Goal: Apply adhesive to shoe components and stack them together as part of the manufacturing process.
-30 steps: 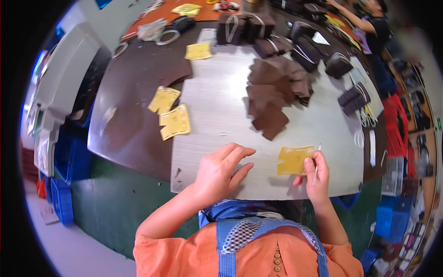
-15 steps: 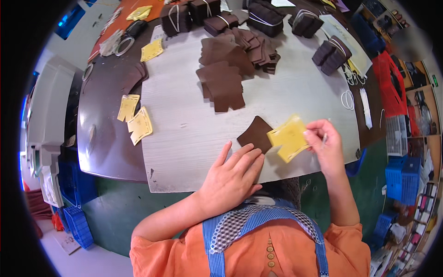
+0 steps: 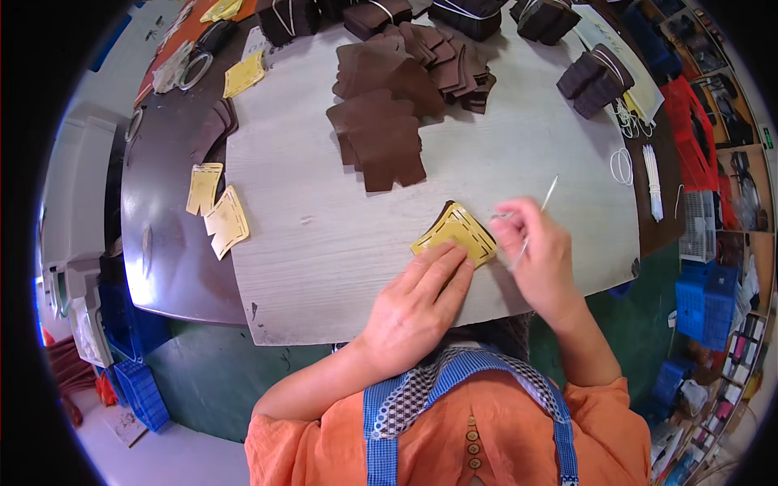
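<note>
A yellow template (image 3: pixel 454 229) with dark slots along its edges lies over a dark brown leather-like piece (image 3: pixel 444 209), which peeks out along the upper left edge. My left hand (image 3: pixel 421 296) rests flat on the template's lower part, fingers stretched out and pressing down. Just right of it, my right hand (image 3: pixel 535 251) is closed round a thin white pen-like stick (image 3: pixel 552 190), whose one end points up and away. Its lower end is blurred beside the template's right edge.
Loose brown pieces (image 3: pixel 377 146) lie piled toward the far middle of the pale board (image 3: pixel 316 267). Tied dark bundles (image 3: pixel 596 81) line its far side. More yellow templates (image 3: pixel 227 220) are at the left. White sticks (image 3: pixel 652 182) and a string loop (image 3: pixel 621 166) lie at the right.
The yellow template has gone from my right hand down onto the brown piece. My left hand now lies on it, and the stick in my right hand has swung to point upward.
</note>
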Demonstrator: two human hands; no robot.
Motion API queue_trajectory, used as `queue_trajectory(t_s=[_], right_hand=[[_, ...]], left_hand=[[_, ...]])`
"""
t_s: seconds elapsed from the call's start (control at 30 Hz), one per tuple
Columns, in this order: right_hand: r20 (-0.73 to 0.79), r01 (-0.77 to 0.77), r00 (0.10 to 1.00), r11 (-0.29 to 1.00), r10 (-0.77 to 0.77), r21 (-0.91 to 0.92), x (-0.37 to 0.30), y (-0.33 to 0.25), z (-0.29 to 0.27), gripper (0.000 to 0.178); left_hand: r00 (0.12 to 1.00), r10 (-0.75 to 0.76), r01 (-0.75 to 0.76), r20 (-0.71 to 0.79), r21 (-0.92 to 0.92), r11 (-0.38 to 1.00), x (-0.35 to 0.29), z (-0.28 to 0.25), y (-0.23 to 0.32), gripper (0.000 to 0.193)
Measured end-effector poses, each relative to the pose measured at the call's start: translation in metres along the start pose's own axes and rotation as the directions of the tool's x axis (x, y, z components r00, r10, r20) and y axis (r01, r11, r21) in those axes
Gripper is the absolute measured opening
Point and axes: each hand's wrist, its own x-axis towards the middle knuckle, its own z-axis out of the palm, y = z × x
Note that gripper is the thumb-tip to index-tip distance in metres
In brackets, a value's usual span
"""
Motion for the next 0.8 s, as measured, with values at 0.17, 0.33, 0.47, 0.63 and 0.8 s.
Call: queue_trajectory(t_s=[0.17,0.33,0.47,0.63,0.8], right_hand=[[0.083,-0.128,0.992,0.827,0.098,0.548,0.011,0.007,-0.020,0.059],[0.110,-0.109,0.993,0.703,0.044,0.702,0.010,0.005,-0.005,0.081],[0.106,-0.090,0.994,0.747,0.026,0.658,0.006,0.006,-0.002,0.083],[0.085,-0.090,0.995,0.739,0.045,0.668,0.004,0.004,-0.003,0.085],[0.085,-0.163,0.985,0.642,0.151,0.749,0.009,-0.003,-0.006,0.059]], left_hand=[[1.000,-0.020,0.020,0.000,0.014,1.000,-0.002,0.003,0.004,0.047],[0.998,-0.016,0.014,0.062,0.026,1.000,0.003,0.000,0.005,0.047],[0.997,-0.065,0.066,0.037,-0.006,0.998,0.001,0.001,0.005,0.051],[0.998,-0.064,0.065,0.015,-0.016,0.998,0.001,0.003,0.004,0.050],[0.998,-0.069,0.069,0.001,-0.027,0.997,0.001,0.003,0.004,0.048]])
